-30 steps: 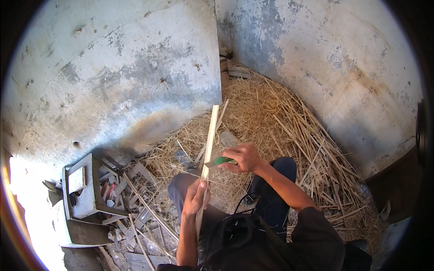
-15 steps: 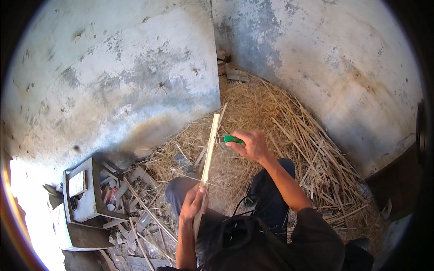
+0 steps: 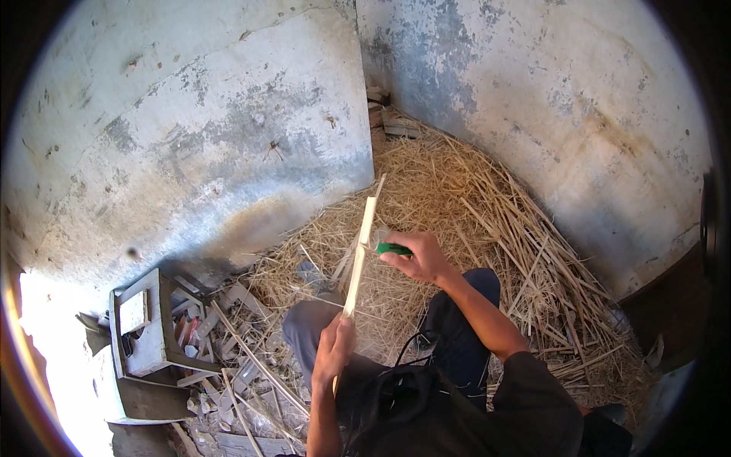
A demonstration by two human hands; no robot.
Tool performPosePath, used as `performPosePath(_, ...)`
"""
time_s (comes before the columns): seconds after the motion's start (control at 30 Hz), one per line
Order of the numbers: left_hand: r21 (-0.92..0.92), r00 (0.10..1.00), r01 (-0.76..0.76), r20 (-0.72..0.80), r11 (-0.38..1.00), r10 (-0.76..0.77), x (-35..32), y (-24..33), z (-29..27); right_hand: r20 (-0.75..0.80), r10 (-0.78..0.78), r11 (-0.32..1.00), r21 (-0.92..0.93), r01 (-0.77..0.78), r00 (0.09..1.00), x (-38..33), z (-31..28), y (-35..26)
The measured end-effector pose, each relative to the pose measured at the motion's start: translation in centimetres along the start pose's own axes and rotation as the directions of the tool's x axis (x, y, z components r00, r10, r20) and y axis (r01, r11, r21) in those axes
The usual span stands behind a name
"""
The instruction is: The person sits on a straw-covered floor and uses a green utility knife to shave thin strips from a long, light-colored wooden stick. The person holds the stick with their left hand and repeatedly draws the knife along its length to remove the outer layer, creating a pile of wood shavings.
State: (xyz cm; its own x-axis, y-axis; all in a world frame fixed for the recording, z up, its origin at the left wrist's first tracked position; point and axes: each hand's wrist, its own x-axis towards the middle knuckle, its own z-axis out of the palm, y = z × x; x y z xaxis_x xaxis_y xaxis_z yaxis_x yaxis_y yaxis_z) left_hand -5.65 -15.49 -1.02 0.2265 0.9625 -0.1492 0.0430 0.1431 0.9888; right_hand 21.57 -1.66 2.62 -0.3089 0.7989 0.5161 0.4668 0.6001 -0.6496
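My left hand [image 3: 333, 349] grips the lower end of a long pale wooden strip [image 3: 359, 251] that points up and away from me, over my knees. My right hand [image 3: 417, 259] is closed around a green-handled tool [image 3: 393, 249] and holds it against the right edge of the strip, a little below its top end. The tool's blade is hidden behind the strip and the motion blur. I sit on the ground with my legs in dark trousers [image 3: 457, 335] stretched toward a heap of straw.
A heap of straw and long reeds [image 3: 487, 228] fills the corner between two stained plaster walls [image 3: 228, 137]. At my left stands a small grey wooden stool or box [image 3: 141, 324] among scattered wood offcuts and strips [image 3: 236, 365]. Bright sunlight falls at the far left.
My right hand with the green-handled tool rose along the strip toward its top end, then came back down a little. My left hand kept its hold on the lower end.
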Motion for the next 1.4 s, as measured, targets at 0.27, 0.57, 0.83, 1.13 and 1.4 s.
performPosePath(0.27, 0.408, 0.981, -0.092, -0.121, 0.908, 0.154, -0.2, 1.3, 1.1, -0.197, -0.149, 0.986, -0.109, 0.130, 0.969, -0.1, 0.3, 0.1)
performPosePath(0.57, 0.412, 0.987, -0.057, -0.114, 0.909, 0.114, -2.4, 2.7, 1.8, -0.141, -0.306, 0.928, -0.264, 0.262, 0.941, 0.3, -2.3, -0.2)
performPosePath(0.83, 0.388, 0.992, -0.010, -0.113, 0.922, 0.058, -3.6, 2.4, 1.2, -0.215, -0.321, 0.928, -0.265, 0.262, 0.922, 0.2, -1.5, 0.1)
performPosePath(1.13, 0.466, 0.996, 0.049, -0.094, 0.883, -0.005, -8.0, 1.4, -1.1, -0.635, 0.174, 0.933, -0.137, -0.331, 0.752, 0.7, -8.9, 7.8)
performPosePath(1.4, 0.427, 0.965, -0.048, -0.214, 0.903, 0.152, -3.3, 1.8, -0.5, -0.138, 0.111, 0.994, 0.016, -0.110, 0.984, 0.6, -1.8, 1.5)
